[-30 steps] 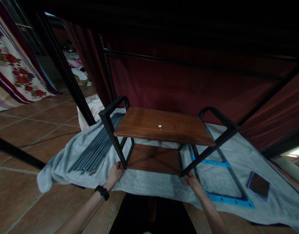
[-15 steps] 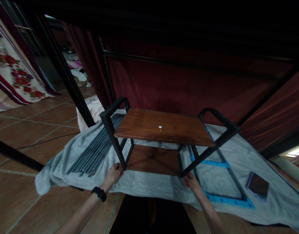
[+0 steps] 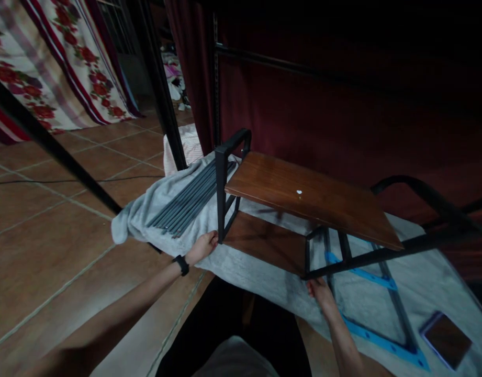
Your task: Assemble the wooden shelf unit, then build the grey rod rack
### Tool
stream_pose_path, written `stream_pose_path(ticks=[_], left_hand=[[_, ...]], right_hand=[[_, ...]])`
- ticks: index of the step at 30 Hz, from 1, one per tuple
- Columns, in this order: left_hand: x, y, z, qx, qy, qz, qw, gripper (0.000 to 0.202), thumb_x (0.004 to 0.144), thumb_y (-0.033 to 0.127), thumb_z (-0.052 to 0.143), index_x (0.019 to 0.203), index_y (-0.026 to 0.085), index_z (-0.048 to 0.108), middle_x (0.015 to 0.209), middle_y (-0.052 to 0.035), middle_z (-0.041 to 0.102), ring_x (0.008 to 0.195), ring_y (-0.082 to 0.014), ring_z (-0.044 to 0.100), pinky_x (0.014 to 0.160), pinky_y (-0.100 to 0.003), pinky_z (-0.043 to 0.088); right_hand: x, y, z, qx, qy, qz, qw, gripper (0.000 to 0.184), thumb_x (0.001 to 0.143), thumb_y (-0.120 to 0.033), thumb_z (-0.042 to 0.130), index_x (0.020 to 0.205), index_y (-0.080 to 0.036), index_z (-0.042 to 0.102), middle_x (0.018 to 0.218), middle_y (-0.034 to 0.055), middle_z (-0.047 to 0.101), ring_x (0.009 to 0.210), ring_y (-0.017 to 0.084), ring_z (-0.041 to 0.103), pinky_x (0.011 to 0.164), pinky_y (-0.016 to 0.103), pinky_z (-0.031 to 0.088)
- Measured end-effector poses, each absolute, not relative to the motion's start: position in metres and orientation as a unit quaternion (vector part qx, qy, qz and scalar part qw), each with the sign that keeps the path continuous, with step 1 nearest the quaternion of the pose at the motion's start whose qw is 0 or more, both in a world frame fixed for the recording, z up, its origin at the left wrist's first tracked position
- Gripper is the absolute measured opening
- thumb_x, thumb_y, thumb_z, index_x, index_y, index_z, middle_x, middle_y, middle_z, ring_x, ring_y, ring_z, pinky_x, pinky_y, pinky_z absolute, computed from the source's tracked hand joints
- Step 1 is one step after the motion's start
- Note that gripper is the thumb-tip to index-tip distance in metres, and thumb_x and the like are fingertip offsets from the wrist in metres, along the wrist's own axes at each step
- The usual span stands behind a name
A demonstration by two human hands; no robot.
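Observation:
A small rack with a black metal frame (image 3: 222, 193) and a brown wooden top shelf (image 3: 311, 199) stands on a grey cloth (image 3: 264, 272) on the floor. A second wooden shelf (image 3: 264, 241) sits low inside it. My left hand (image 3: 203, 247), with a black wristband, rests closed at the foot of the near left leg. My right hand (image 3: 321, 290) is closed at the foot of the near right leg. How much of each leg the fingers wrap is hidden.
A bundle of grey metal rods (image 3: 188, 199) lies on the cloth left of the rack. A black frame with blue tape (image 3: 378, 335) and a phone (image 3: 445, 340) lie to the right. Black posts (image 3: 158, 84) rise at the left; dark red curtain behind.
The view has swung left and tilted, so the rack now sits right of centre. Both hands stay at the rack's front feet.

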State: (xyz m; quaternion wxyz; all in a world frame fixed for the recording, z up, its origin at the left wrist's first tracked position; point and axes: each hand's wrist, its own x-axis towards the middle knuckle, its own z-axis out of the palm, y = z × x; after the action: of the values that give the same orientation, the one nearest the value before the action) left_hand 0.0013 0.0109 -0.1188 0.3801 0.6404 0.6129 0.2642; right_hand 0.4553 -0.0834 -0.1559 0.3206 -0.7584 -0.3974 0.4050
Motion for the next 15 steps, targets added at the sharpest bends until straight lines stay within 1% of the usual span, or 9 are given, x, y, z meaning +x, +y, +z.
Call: stream_pose_path(ticks=[3, 5, 8, 11, 15], left_hand=[[0.000, 0.011, -0.122, 0.663, 0.602, 0.264, 0.358, 0.017, 0.093, 0.025, 0.040, 0.082, 0.018, 0.052, 0.064, 0.0001, 0.055, 0.055, -0.0128, 0.052, 0.054, -0.024, 0.038], [0.000, 0.008, -0.123, 0.676, 0.598, 0.267, 0.336, 0.018, 0.094, 0.025, 0.040, 0.083, 0.019, 0.052, 0.066, -0.0004, 0.056, 0.059, -0.0137, 0.053, 0.058, -0.025, 0.041], [0.002, 0.003, -0.123, 0.700, 0.593, 0.268, 0.294, 0.018, 0.095, 0.025, 0.038, 0.087, 0.019, 0.053, 0.077, -0.0039, 0.060, 0.071, -0.0162, 0.058, 0.069, -0.028, 0.046], [0.002, -0.001, -0.121, 0.732, 0.580, 0.253, 0.253, 0.020, 0.097, 0.026, 0.036, 0.091, 0.019, 0.053, 0.088, -0.0071, 0.062, 0.082, -0.0183, 0.060, 0.078, -0.031, 0.048], [-0.003, -0.001, -0.114, 0.766, 0.560, 0.220, 0.226, 0.020, 0.098, 0.024, 0.037, 0.089, 0.018, 0.054, 0.090, -0.0076, 0.060, 0.082, -0.0183, 0.060, 0.081, -0.031, 0.048]], right_hand=[[0.460, -0.084, -0.158, -0.752, -0.387, 0.425, 0.322, 0.027, 0.068, -0.052, 0.055, 0.071, -0.025, 0.051, 0.062, 0.0011, 0.057, 0.056, 0.018, 0.054, 0.051, 0.031, 0.044], [0.462, -0.084, -0.158, -0.747, -0.389, 0.434, 0.319, 0.027, 0.066, -0.052, 0.055, 0.070, -0.025, 0.052, 0.061, 0.0012, 0.057, 0.056, 0.018, 0.053, 0.050, 0.031, 0.044], [0.462, -0.085, -0.158, -0.746, -0.392, 0.436, 0.316, 0.027, 0.066, -0.053, 0.054, 0.070, -0.026, 0.052, 0.061, 0.0012, 0.056, 0.056, 0.019, 0.052, 0.050, 0.031, 0.044], [0.461, -0.087, -0.157, -0.750, -0.397, 0.423, 0.318, 0.029, 0.067, -0.056, 0.051, 0.072, -0.027, 0.052, 0.063, 0.0016, 0.057, 0.057, 0.020, 0.054, 0.052, 0.033, 0.046], [0.461, -0.088, -0.153, -0.756, -0.400, 0.419, 0.305, 0.031, 0.067, -0.058, 0.051, 0.072, -0.027, 0.052, 0.064, 0.0023, 0.058, 0.058, 0.021, 0.055, 0.054, 0.034, 0.047]])
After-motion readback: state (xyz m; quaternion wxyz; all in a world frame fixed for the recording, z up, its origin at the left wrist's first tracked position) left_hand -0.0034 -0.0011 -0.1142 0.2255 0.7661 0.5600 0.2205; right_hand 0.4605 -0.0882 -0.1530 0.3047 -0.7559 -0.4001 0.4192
